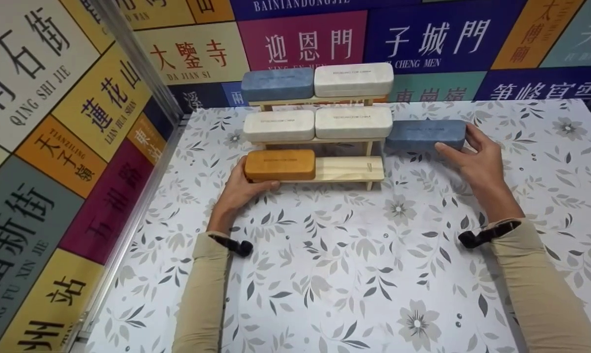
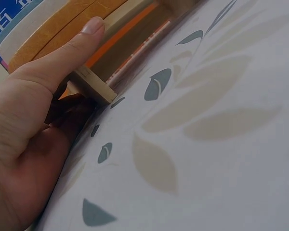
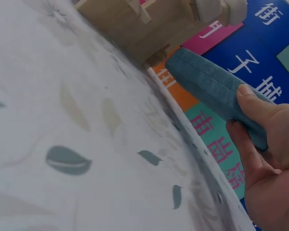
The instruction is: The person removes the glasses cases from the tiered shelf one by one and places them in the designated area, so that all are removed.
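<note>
A three-tier wooden stand (image 1: pixel 349 169) holds glasses cases in rows. My left hand (image 1: pixel 241 184) grips the left end of its lowest tier, beside an orange glasses case (image 1: pixel 280 165). In the left wrist view the thumb (image 2: pixel 82 45) lies along the front of the case and shelf edge, and the other fingers reach under the shelf in shadow. My right hand (image 1: pixel 481 159) pinches one end of a blue glasses case (image 1: pixel 427 133), held level at the stand's right side. The right wrist view shows this blue case (image 3: pixel 207 79) raised above the tabletop.
Another blue case (image 1: pixel 278 83) and a white case (image 1: pixel 354 79) sit on the top tier. Two white cases (image 1: pixel 279 125) fill the middle tier. Bare wood shows right of the orange case. Sign-covered panels (image 1: pixel 305 41) stand behind and left of the floral-patterned table (image 1: pixel 324 274).
</note>
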The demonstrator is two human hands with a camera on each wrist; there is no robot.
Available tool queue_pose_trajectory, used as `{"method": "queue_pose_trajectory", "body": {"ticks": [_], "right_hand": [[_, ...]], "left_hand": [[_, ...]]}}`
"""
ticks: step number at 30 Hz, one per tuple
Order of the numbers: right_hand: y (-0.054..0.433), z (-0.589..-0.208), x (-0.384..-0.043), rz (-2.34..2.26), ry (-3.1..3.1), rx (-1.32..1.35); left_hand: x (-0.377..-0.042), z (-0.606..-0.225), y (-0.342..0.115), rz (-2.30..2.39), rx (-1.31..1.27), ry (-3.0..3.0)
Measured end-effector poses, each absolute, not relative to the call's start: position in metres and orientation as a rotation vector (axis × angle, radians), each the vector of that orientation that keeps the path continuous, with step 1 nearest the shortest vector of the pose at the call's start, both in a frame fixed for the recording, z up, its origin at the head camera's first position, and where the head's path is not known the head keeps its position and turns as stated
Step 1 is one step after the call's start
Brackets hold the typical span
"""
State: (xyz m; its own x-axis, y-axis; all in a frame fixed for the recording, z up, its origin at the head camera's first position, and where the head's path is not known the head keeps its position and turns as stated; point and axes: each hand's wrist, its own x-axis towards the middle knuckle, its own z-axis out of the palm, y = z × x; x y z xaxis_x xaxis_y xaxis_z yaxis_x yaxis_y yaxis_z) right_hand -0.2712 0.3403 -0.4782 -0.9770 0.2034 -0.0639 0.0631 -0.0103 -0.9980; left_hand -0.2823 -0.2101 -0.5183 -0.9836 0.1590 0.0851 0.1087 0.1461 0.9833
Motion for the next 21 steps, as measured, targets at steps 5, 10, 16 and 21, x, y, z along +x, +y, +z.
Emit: {"method": "queue_pose_trajectory", "body": {"ticks": [5,10,16,21], "right_hand": [[0.336,-0.482,-0.275,2.11,-2.247,-0.305],[0.333,-0.484,-0.283,2.077,-2.315,-0.305],[0.331,-0.489,-0.291,2.1,-2.357,-0.278],[0.331,-0.492,-0.298,1.916,-2.55,-0.226]], "left_hand": [[-0.282,-0.519,-0.21,2.046,0.295,2.313],[-0.284,-0.518,-0.209,2.063,0.285,2.282],[-0.284,-0.518,-0.209,2.056,0.28,2.285],[-0.283,-0.52,-0.211,2.054,0.273,2.275]]}}
